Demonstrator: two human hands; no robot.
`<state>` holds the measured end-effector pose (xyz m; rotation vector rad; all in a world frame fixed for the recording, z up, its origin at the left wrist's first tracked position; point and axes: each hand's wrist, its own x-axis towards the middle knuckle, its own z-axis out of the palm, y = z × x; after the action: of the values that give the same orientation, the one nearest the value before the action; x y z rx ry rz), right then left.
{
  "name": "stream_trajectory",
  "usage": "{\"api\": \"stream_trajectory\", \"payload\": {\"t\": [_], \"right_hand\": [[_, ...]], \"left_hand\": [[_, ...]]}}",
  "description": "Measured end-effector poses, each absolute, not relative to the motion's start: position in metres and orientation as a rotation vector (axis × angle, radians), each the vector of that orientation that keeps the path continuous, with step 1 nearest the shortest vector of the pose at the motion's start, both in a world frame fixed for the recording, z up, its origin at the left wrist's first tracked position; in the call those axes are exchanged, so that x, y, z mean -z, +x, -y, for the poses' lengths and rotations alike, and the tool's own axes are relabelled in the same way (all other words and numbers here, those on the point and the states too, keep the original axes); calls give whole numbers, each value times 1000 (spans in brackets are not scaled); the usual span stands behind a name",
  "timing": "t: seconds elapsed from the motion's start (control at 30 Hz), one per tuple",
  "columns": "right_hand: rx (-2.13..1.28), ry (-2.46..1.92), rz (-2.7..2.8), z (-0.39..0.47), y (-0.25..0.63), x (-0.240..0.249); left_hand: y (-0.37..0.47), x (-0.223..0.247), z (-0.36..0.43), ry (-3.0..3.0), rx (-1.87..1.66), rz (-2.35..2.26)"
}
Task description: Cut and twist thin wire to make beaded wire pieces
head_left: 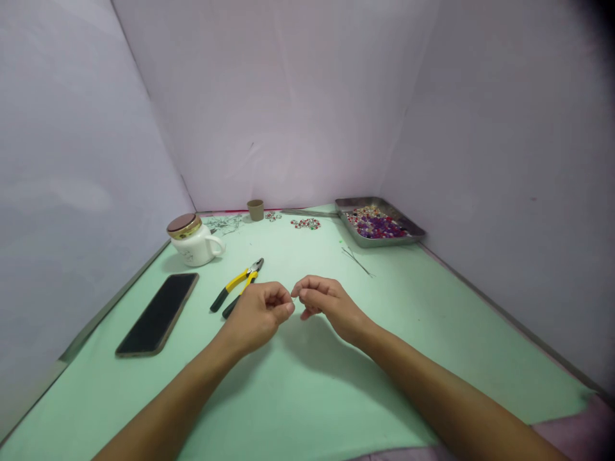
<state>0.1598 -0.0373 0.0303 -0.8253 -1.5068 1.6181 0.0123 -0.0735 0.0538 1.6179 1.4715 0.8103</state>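
Observation:
Above the pale green table (307, 410), my left hand (262, 314) and my right hand (331, 304) are close together, fingertips almost meeting. Both are closed in a pinch. Whatever sits between the fingers is too small to make out. Just behind my left hand lie pliers (237, 282) with yellow and black handles, partly covered by that hand, jaws pointing away. Beyond my right hand are a few thin wire pieces (356, 261) on the table.
At left lie a dark phone (158, 314) and a white lidded mug (195, 246). Farther back are wire scraps (223, 224), a small olive cup (255, 210), little beaded pieces (306, 223) and long wires (307, 212). A metal tray (384, 242) holds colourful beads (377, 226). Pale walls enclose the table.

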Motion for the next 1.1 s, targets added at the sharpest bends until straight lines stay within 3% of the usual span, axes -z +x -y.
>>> {"api": "stream_trajectory", "payload": {"t": [0.2, 0.47, 0.83, 1.1], "right_hand": [[-1604, -933, 1502, 36, 161, -27], [-1393, -1083, 1549, 35, 163, -28], [-1413, -1071, 1418, 21, 168, -18], [-1673, -1044, 1421, 32, 158, -14]], "left_hand": [[11, -51, 72, 1743, -828, -1525], [-8, -44, 56, 1792, -544, -1529], [-52, -55, 50, 1819, -283, -1519], [-22, -59, 57, 1576, -695, -1506]]}}
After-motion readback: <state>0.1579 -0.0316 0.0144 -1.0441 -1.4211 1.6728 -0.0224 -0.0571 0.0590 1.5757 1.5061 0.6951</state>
